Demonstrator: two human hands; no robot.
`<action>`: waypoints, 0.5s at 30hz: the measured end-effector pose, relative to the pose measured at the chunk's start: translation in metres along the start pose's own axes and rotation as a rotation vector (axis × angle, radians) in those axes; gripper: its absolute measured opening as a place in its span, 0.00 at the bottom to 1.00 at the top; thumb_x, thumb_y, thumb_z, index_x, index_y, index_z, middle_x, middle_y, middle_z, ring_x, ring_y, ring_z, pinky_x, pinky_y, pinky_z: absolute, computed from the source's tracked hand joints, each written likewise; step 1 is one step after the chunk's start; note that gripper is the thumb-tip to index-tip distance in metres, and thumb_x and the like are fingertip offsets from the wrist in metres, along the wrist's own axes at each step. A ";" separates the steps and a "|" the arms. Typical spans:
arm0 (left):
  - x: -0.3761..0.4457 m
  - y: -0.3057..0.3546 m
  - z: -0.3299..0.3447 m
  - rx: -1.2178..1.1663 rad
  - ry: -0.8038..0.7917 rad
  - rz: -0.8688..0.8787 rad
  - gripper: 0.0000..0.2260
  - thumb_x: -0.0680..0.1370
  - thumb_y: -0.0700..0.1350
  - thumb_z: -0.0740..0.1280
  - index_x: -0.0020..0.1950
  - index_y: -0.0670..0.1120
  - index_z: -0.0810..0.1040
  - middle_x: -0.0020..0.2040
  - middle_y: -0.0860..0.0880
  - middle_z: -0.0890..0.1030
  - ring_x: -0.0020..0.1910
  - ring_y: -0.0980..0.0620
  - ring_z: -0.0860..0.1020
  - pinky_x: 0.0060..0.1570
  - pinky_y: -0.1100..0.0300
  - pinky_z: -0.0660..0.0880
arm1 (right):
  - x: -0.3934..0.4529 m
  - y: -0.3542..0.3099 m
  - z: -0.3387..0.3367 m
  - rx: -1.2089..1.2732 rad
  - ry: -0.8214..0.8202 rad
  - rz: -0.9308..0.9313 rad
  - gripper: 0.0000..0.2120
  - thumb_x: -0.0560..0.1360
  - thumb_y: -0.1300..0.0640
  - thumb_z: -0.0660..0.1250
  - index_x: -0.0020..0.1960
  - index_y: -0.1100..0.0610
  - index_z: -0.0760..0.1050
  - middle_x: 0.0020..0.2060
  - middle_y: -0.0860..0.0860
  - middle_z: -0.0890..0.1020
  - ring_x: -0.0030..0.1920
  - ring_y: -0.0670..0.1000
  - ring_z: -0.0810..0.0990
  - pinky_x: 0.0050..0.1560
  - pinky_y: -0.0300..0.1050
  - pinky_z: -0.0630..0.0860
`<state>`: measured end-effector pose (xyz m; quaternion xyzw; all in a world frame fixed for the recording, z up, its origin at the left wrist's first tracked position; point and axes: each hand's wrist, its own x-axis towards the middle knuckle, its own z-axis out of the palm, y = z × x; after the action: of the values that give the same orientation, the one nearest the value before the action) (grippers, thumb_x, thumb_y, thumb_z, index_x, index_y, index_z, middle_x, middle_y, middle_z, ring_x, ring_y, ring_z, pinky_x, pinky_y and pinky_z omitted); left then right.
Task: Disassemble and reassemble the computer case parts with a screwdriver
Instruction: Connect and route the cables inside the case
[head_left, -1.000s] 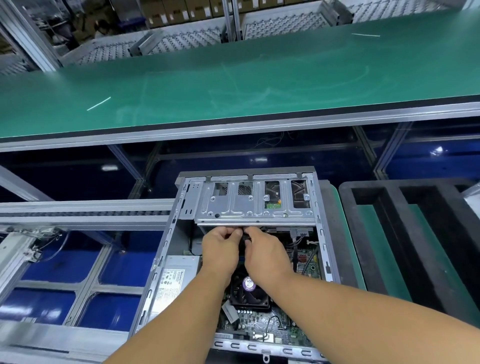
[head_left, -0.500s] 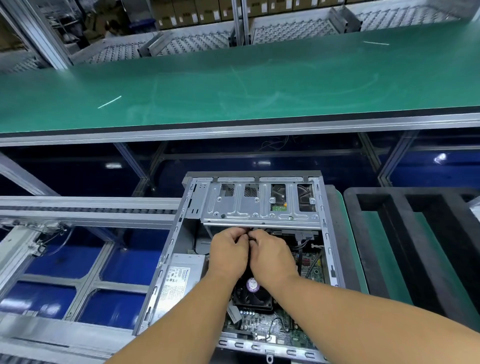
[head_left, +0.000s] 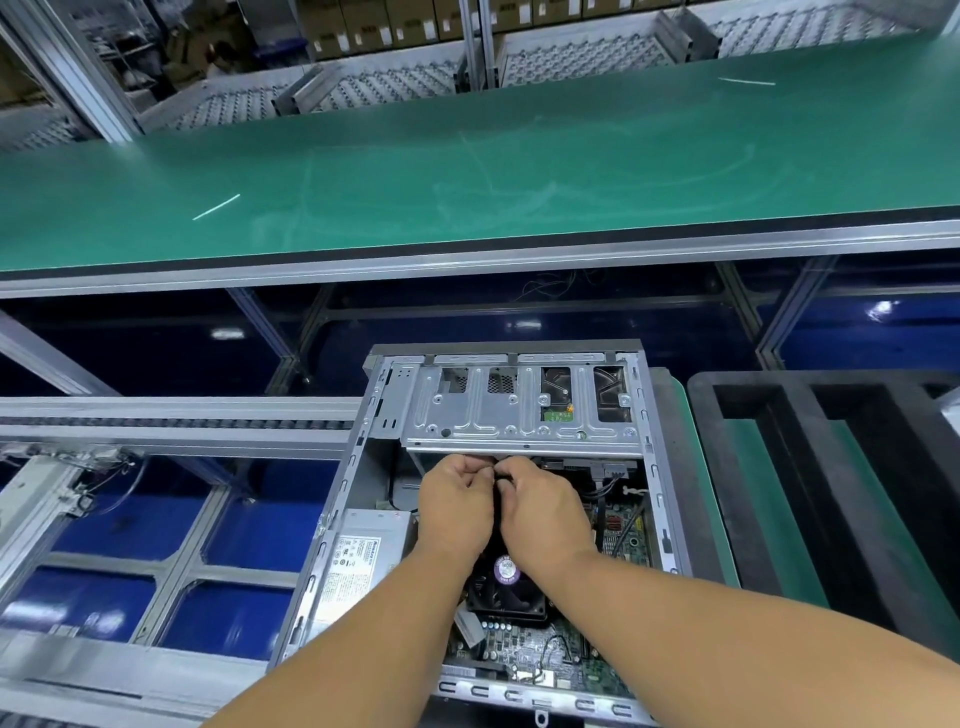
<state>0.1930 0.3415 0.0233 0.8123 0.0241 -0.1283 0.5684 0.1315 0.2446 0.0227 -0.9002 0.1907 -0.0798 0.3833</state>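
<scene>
An open grey computer case (head_left: 657, 499) lies flat in front of me. Its silver drive cage (head_left: 519, 415) spans the far end. Just below the cage edge, my left hand (head_left: 454, 506) and my right hand (head_left: 545, 512) meet, fingers curled together around a small dark cable or connector (head_left: 500, 479) that is mostly hidden. Under my wrists sits the black CPU fan (head_left: 506, 577) with a purple sticker. The power supply (head_left: 358, 566) is at the left and the motherboard (head_left: 519, 649) at the near end. No screwdriver is visible.
A green conveyor belt (head_left: 467, 176) runs across above the case. Black foam trays (head_left: 831, 483) sit to the right on a green mat. A roller rail frame (head_left: 156, 421) extends to the left over blue flooring.
The view has drifted slightly, so the case sits a bit lower and to the right. Both hands stay together under the drive cage, with only small finger movements.
</scene>
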 end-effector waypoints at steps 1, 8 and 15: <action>0.000 -0.001 0.000 -0.019 -0.005 -0.022 0.06 0.80 0.38 0.69 0.45 0.46 0.83 0.36 0.51 0.86 0.35 0.55 0.84 0.33 0.65 0.78 | 0.000 0.001 0.000 -0.006 0.003 -0.004 0.09 0.83 0.56 0.61 0.60 0.49 0.77 0.44 0.50 0.84 0.44 0.53 0.78 0.42 0.46 0.74; 0.001 -0.002 -0.001 -0.060 -0.042 -0.065 0.05 0.79 0.37 0.70 0.45 0.43 0.84 0.36 0.47 0.86 0.31 0.55 0.80 0.31 0.62 0.77 | -0.002 0.001 -0.001 -0.069 -0.023 -0.063 0.03 0.84 0.54 0.60 0.57 0.49 0.71 0.34 0.45 0.77 0.37 0.52 0.78 0.35 0.47 0.72; 0.003 0.000 -0.002 -0.048 -0.067 -0.114 0.02 0.77 0.38 0.69 0.49 0.42 0.80 0.41 0.46 0.86 0.35 0.51 0.79 0.35 0.55 0.76 | 0.000 -0.001 -0.006 -0.129 -0.048 -0.067 0.05 0.82 0.61 0.60 0.53 0.52 0.72 0.38 0.49 0.80 0.41 0.55 0.79 0.39 0.49 0.76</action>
<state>0.1958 0.3426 0.0233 0.7911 0.0541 -0.1870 0.5798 0.1298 0.2414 0.0276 -0.9306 0.1560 -0.0583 0.3260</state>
